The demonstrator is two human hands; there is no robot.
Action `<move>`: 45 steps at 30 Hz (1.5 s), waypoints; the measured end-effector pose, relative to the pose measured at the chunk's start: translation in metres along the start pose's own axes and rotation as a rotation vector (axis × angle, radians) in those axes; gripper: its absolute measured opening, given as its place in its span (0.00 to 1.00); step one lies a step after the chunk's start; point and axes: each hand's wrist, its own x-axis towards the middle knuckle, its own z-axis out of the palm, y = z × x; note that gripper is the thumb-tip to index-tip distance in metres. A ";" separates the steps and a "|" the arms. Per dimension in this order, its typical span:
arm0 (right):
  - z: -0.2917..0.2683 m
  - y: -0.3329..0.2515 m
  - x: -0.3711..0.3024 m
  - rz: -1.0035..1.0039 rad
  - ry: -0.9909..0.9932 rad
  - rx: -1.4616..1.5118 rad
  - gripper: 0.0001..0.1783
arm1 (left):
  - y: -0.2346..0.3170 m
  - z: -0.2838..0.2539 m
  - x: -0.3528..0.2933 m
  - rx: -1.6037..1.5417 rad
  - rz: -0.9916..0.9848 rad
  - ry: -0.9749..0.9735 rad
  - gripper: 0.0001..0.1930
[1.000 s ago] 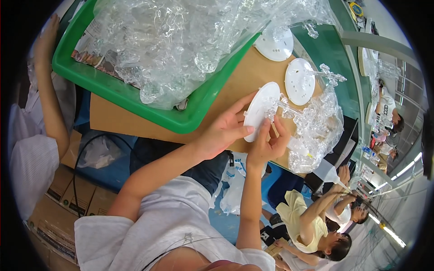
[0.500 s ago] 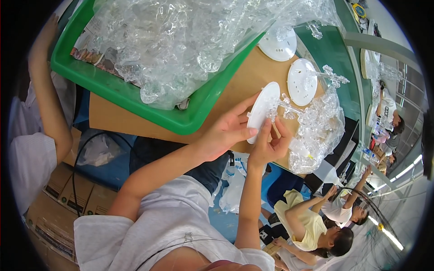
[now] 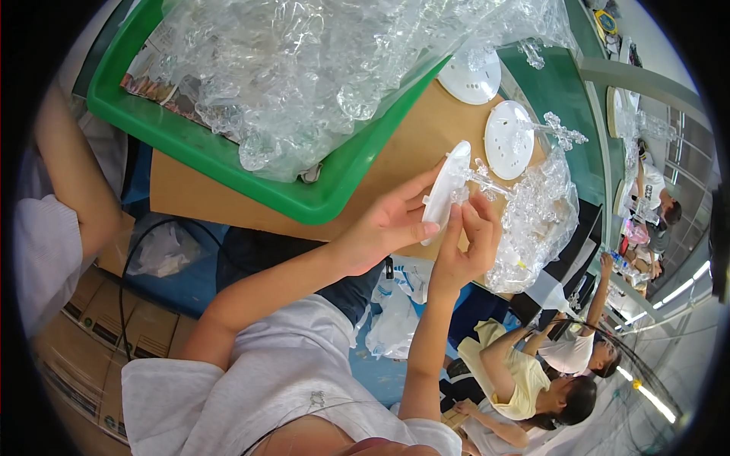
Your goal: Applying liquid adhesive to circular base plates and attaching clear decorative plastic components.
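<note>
My left hand [image 3: 380, 232] grips the rim of a white round disc [image 3: 445, 186], thumb on the near face and fingers behind. The disc is tilted nearly edge-on, and a clear plastic ornate stem [image 3: 487, 181] sticks out from its right face. My right hand [image 3: 470, 247] is closed, with thumb and fingertips pinched against that face near the stem's base. What exactly lies between those fingertips is too small to make out. Beyond them lie a second white disc [image 3: 502, 152] with small holes and a clear stem, and a third white disc [image 3: 473, 82].
A green tray [image 3: 304, 210] holds a big bag of clear plastic pieces [image 3: 304, 91]. It stands on brown cardboard [image 3: 220, 199]. Another clear bag of pieces [image 3: 536, 216] lies right of my hands. A person's arm [image 3: 72, 167] is at left; other people sit at lower right.
The disc has turned more edge-on and shifted slightly right with my left hand. My right hand has moved a little to the right and stays by the disc.
</note>
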 end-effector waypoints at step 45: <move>-0.027 0.078 -0.046 0.604 0.409 0.039 0.27 | 0.010 0.036 -0.002 0.056 0.068 0.171 0.37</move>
